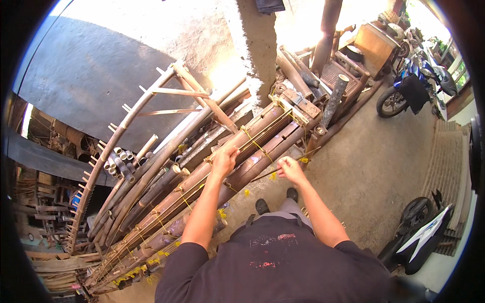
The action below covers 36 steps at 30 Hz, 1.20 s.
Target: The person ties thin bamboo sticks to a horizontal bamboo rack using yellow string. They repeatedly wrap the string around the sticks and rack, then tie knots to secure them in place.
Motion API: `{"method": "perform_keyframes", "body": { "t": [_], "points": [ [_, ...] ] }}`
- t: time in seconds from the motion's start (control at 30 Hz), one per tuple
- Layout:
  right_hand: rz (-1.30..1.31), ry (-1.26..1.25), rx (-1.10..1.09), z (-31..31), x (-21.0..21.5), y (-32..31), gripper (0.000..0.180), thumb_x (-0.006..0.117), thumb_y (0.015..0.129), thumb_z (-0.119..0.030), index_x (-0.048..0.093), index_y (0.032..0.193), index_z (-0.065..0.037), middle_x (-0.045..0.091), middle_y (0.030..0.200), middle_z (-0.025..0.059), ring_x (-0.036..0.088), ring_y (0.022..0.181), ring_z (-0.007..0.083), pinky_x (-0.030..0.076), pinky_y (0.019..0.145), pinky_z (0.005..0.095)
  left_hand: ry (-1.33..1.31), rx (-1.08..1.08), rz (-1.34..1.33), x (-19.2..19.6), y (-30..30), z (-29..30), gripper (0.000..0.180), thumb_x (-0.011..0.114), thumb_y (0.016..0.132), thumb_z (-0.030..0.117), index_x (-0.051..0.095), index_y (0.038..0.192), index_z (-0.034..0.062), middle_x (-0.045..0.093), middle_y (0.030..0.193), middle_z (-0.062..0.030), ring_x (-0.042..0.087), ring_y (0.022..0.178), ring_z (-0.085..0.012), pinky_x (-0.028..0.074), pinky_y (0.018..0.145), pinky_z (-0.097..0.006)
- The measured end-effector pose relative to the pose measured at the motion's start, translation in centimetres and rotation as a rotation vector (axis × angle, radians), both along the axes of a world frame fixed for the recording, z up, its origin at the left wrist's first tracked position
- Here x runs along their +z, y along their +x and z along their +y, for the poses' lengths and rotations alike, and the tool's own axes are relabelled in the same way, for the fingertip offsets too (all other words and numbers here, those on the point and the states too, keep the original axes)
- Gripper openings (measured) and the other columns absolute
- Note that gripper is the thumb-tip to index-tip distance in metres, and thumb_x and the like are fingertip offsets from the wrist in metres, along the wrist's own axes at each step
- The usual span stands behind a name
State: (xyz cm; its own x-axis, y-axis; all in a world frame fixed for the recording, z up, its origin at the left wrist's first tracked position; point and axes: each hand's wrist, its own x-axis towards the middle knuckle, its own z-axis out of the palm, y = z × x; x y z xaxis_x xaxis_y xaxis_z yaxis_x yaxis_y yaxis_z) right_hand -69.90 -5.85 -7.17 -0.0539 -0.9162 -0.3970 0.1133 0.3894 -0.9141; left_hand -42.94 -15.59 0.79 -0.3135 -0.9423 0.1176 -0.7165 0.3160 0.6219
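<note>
Two long brown bamboo poles, bound with yellow cord, run diagonally in front of me from lower left to upper right. Over the nearer side of the left pole, my left hand is closed, its fingertips pinched beside a thin strip; what they grip is too small to name. My right hand sits to the right of the poles, closed around a thin dark stick. This stick slants across the near pole's edge and sticks out on both sides of the hand.
A curved bamboo frame with pegs leans at the left, beside stacked bamboo tubes. A bamboo bench stands at the far right. Motorcycles are parked beyond it; another vehicle's wheel shows at lower right.
</note>
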Motion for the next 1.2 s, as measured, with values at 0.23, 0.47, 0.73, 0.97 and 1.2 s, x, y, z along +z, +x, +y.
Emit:
{"method": "perform_keyframes", "body": {
  "t": [0.23, 0.47, 0.73, 0.97, 1.2],
  "points": [
    [-0.224, 0.204, 0.234, 0.7, 0.1, 2.4, 0.023, 0.054, 0.101, -0.026, 0.061, 0.109, -0.005, 0.063, 0.094, 0.0038, 0.061, 0.079, 0.0119, 0.055, 0.075, 0.0286, 0.119, -0.052, -0.179, 0.9, -1.8, -0.6, 0.024, 0.06, 0.09, 0.017, 0.069, 0.109, 0.0056, 0.07, 0.106, -0.0184, 0.065, 0.103, -0.0362, 0.051, 0.088, -0.042],
    [-1.032, 0.229, -0.672, -2.9, 6.2, 3.4, 0.026, 0.053, 0.099, -0.035, 0.062, 0.105, -0.011, 0.061, 0.092, -0.0007, 0.058, 0.089, 0.0127, 0.047, 0.085, 0.0319, -0.034, 0.224, -0.171, -3.3, -8.9, -0.2, 0.023, 0.062, 0.091, 0.022, 0.06, 0.11, 0.0104, 0.066, 0.096, -0.0117, 0.057, 0.101, -0.03, 0.034, 0.087, -0.05],
    [-0.045, -0.646, 0.47, -14.3, 15.2, 13.2, 0.028, 0.049, 0.095, -0.025, 0.061, 0.085, -0.001, 0.062, 0.075, 0.0136, 0.056, 0.069, 0.0253, 0.046, 0.067, 0.0395, 0.067, 0.182, 0.051, -4.8, -8.7, -0.4, 0.024, 0.056, 0.097, 0.026, 0.058, 0.106, 0.0036, 0.061, 0.093, -0.0157, 0.056, 0.087, -0.0341, 0.04, 0.081, -0.047],
    [1.174, -0.543, 0.815, -22.4, 11.0, 9.7, 0.058, 0.045, 0.096, -0.059, 0.068, 0.121, -0.012, 0.067, 0.108, 0.021, 0.066, 0.098, 0.034, 0.05, 0.085, 0.0432, -0.112, 0.301, -0.023, -4.5, -8.9, -0.4, 0.019, 0.056, 0.096, 0.023, 0.069, 0.095, 0.0094, 0.068, 0.088, -0.0111, 0.059, 0.09, -0.0308, 0.033, 0.079, -0.046],
    [0.317, -0.177, 0.676, -25.5, 5.9, 6.2, 0.054, 0.054, 0.096, -0.055, 0.068, 0.095, -0.002, 0.067, 0.089, 0.0089, 0.062, 0.077, 0.0209, 0.048, 0.067, 0.0348, -0.079, 0.281, -0.017, -3.4, -9.9, -0.3, 0.018, 0.055, 0.097, 0.023, 0.069, 0.095, 0.0108, 0.066, 0.085, -0.0095, 0.058, 0.092, -0.0285, 0.033, 0.081, -0.045]
  ]
}}
